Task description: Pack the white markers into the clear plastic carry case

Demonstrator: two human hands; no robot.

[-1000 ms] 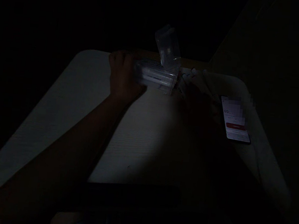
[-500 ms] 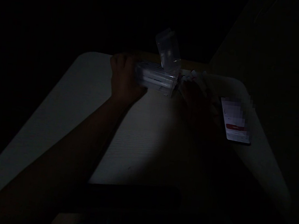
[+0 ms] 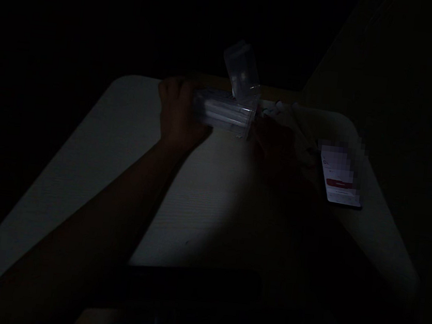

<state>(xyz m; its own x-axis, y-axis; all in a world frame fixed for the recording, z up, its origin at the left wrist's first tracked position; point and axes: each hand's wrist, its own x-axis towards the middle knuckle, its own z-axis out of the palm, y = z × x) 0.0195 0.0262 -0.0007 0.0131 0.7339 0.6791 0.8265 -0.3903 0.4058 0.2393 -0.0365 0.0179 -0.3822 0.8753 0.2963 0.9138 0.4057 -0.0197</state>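
Note:
A clear plastic box (image 3: 224, 112) lies on its side near the table's far edge, its transparent lid (image 3: 243, 71) flipped up at the right end. Long pale sticks, perhaps markers or pens, show through its wall. My left hand (image 3: 181, 108) is wrapped round the box's left end. At the open end, in deep shadow, is my right hand (image 3: 275, 137); its fingers are too dark to make out, and whether it holds anything is hidden. Just beyond it several pale, slim pen-like sticks (image 3: 302, 122) lie loose on the table.
A lit phone (image 3: 338, 189) lies on the right of the pale table (image 3: 196, 196). Across the near edge runs a dark bar-like shape (image 3: 194, 282). The room around is almost black.
My right hand has shifted slightly left, closer to the box's open end, uncovering more of the loose sticks. My left hand and the box have barely moved. The phone's screen looks different.

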